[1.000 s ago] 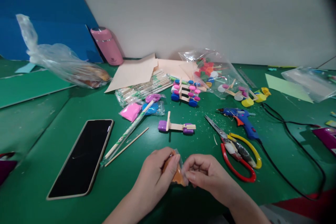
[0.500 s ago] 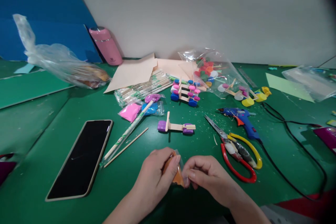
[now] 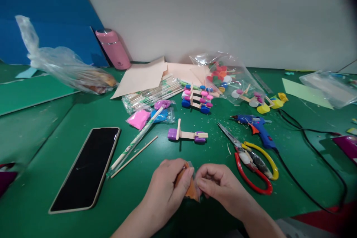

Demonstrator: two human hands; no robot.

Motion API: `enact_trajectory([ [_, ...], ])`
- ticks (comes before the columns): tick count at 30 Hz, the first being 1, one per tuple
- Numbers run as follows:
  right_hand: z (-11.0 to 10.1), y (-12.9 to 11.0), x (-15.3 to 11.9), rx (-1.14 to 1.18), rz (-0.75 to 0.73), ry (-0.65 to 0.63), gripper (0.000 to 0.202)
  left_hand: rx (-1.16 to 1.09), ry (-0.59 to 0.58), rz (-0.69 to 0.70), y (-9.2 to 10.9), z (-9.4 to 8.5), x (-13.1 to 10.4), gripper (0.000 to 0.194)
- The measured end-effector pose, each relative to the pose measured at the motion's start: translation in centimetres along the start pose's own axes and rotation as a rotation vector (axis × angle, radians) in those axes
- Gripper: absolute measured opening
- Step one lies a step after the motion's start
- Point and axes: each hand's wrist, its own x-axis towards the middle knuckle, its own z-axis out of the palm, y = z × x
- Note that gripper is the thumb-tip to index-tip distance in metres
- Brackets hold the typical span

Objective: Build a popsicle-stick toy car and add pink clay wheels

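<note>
A small clear packet of orange modelling clay (image 3: 192, 190) is held low over the near part of the table. My left hand (image 3: 169, 184) is closed round its left side, thumb on top. At the packet's right edge, my right hand (image 3: 216, 184) pinches the clear film between thumb and fingers. Just beyond my hands lies a little stick model with purple clay wheels (image 3: 187, 135). To its left are a bare wooden stick (image 3: 135, 156) and chopsticks in a wrapper (image 3: 134, 143).
A phone (image 3: 85, 169) lies at left. Red-and-yellow-handled scissors (image 3: 248, 160) and a blue glue gun (image 3: 256, 126) with a black cable are at right. Behind are clay packets (image 3: 139, 119), finished stick models (image 3: 196, 98), a clear bag of coloured pieces (image 3: 223, 76) and a pink flask (image 3: 113, 49).
The packet has tilted slightly and shifted a little to the right in my left hand. My right fingers stay pinched at its edge. The things on the table have not moved.
</note>
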Motion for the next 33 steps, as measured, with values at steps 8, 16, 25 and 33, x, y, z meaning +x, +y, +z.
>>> enact_trajectory([
  [8, 0.2, -0.3, 0.0, 0.002, -0.002, 0.0, 0.027, 0.017, 0.01, 0.023, 0.0, -0.1, 0.0, 0.03],
  [16, 0.2, -0.5, 0.1, -0.027, 0.018, 0.0, 0.023, 0.014, -0.011, 0.018, 0.0, 0.1, -0.1, 0.03],
  [25, 0.6, -0.4, 0.2, 0.042, 0.016, -0.014, 0.021, -0.265, -0.12, -0.049, 0.2, -0.5, -0.2, 0.028],
  [33, -0.1, -0.7, 0.1, -0.028, -0.105, 0.148, 0.023, -0.352, -0.07, -0.043, 0.7, -3.4, -0.1, 0.014],
])
